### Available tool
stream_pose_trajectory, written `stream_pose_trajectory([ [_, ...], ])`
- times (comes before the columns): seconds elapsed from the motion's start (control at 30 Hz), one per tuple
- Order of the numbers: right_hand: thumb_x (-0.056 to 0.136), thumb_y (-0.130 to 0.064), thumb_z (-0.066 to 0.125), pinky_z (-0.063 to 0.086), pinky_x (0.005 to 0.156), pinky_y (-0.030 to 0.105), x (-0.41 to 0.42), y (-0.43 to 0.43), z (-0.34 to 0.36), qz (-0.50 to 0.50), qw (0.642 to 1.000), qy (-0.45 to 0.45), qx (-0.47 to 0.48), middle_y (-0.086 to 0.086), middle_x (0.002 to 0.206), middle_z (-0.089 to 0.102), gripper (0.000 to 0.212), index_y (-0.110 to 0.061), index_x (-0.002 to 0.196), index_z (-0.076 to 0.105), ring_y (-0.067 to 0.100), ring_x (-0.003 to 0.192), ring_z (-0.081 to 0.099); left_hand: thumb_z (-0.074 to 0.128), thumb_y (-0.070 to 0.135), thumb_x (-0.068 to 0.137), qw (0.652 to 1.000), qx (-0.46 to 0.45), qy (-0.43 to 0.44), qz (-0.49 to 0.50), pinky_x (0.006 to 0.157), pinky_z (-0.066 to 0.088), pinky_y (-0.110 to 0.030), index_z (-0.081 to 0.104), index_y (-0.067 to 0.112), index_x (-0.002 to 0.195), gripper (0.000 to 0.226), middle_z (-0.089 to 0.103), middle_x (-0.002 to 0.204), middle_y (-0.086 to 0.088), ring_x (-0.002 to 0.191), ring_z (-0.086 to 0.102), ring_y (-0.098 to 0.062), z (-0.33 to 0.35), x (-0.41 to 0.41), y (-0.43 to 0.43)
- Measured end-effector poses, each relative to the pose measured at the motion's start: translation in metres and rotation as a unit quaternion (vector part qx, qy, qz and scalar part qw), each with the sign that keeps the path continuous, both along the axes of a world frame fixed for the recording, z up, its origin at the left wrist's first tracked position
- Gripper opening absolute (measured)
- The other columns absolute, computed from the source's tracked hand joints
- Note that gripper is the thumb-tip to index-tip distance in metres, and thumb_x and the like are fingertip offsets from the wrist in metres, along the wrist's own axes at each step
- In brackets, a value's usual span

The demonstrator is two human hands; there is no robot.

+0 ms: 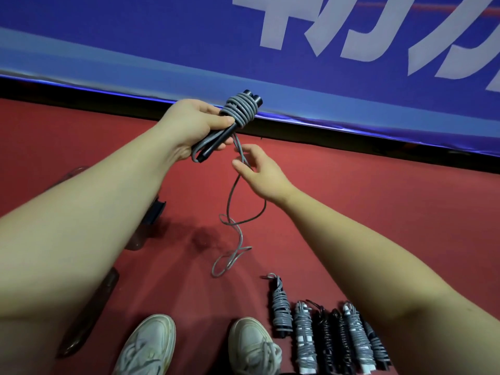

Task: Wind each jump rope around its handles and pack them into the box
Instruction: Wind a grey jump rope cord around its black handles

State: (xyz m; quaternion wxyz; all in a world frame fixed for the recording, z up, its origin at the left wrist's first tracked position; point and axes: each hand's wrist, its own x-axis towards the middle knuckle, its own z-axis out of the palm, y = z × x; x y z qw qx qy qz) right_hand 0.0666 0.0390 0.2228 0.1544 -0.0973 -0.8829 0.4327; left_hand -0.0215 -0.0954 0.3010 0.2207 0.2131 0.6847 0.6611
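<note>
My left hand (193, 125) grips a pair of black jump rope handles (216, 142) held together, with several grey coils (239, 108) wound around their upper end. The loose grey rope (232, 196) hangs from the coils down to the red floor, where it ends in loops. My right hand (255, 171) is just below the handles, and the cord runs between its thumb and fingers. Several wound ropes (319, 336), grey and black, lie side by side on the floor at the lower right. No box is clearly in view.
A blue banner (297, 50) with white lettering stands along the far edge of the red floor (351, 190). My two white shoes (200, 347) are at the bottom centre. Dark objects (154, 212) lie on the floor, partly hidden under my left forearm.
</note>
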Motion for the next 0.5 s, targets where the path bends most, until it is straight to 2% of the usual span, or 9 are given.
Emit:
stream_pose_trajectory([
  [0.07, 0.095, -0.014, 0.047, 0.044, 0.09, 0.03, -0.009, -0.011, 0.0, -0.058, 0.997, 0.034, 0.025, 0.0, 0.099, 0.067, 0.02, -0.012, 0.113, 0.057, 0.018, 0.101, 0.061, 0.063, 0.005, 0.088, 1.0, 0.007, 0.002, 0.003, 0.047, 0.053, -0.023, 0.061, 0.0, 0.099, 0.012, 0.069, 0.062, -0.008, 0.055, 0.068, -0.016, 0.001, 0.0, -0.001],
  [0.1, 0.094, -0.01, 0.043, 0.045, 0.087, 0.031, -0.012, -0.015, 0.001, -0.085, 0.995, 0.045, 0.024, 0.0, 0.095, 0.067, 0.022, -0.012, 0.11, 0.058, 0.02, 0.099, 0.061, 0.063, 0.005, 0.088, 1.0, 0.012, 0.002, 0.005, 0.048, 0.053, -0.024, 0.061, -0.001, 0.099, 0.013, 0.069, 0.062, -0.008, 0.055, 0.068, -0.016, 0.001, 0.0, -0.001],
  [0.23, 0.083, 0.005, 0.04, 0.034, 0.084, 0.022, -0.019, -0.011, 0.006, -0.109, 0.982, 0.108, 0.109, 0.014, 0.103, 0.061, 0.039, -0.003, 0.116, 0.058, 0.024, 0.101, 0.052, 0.061, 0.005, 0.089, 0.999, 0.035, 0.007, 0.02, 0.049, 0.054, -0.024, 0.059, 0.004, 0.088, 0.003, 0.068, 0.057, -0.005, 0.053, 0.067, -0.014, 0.009, -0.001, -0.003],
  [0.3, 0.08, 0.009, 0.039, 0.034, 0.083, 0.021, -0.017, 0.006, 0.007, -0.107, 0.982, 0.099, 0.121, 0.013, 0.1, 0.06, 0.044, -0.003, 0.117, 0.059, 0.022, 0.098, 0.051, 0.06, 0.006, 0.09, 0.998, 0.051, 0.016, 0.037, 0.048, 0.054, -0.023, 0.059, 0.004, 0.084, 0.006, 0.066, 0.053, -0.003, 0.052, 0.066, -0.013, 0.013, -0.007, -0.007],
  [0.4, 0.08, 0.007, 0.034, 0.044, 0.087, 0.033, -0.008, 0.05, -0.01, -0.168, 0.982, -0.007, 0.089, 0.006, 0.096, 0.058, 0.044, -0.01, 0.111, 0.06, 0.028, 0.098, 0.056, 0.057, 0.005, 0.092, 0.996, 0.074, 0.011, 0.053, 0.049, 0.053, -0.023, 0.059, 0.005, 0.08, 0.013, 0.065, 0.052, -0.002, 0.051, 0.065, -0.012, 0.017, -0.012, -0.014],
  [0.5, 0.094, -0.014, 0.036, 0.041, 0.098, 0.047, 0.013, 0.08, -0.04, -0.244, 0.945, -0.181, 0.118, 0.016, 0.12, 0.051, 0.034, -0.012, 0.124, 0.052, 0.037, 0.115, 0.05, 0.056, 0.004, 0.092, 0.996, 0.081, 0.0, 0.039, 0.05, 0.054, -0.023, 0.059, 0.005, 0.078, 0.014, 0.064, 0.052, -0.003, 0.051, 0.064, -0.013, 0.018, -0.006, -0.013],
])
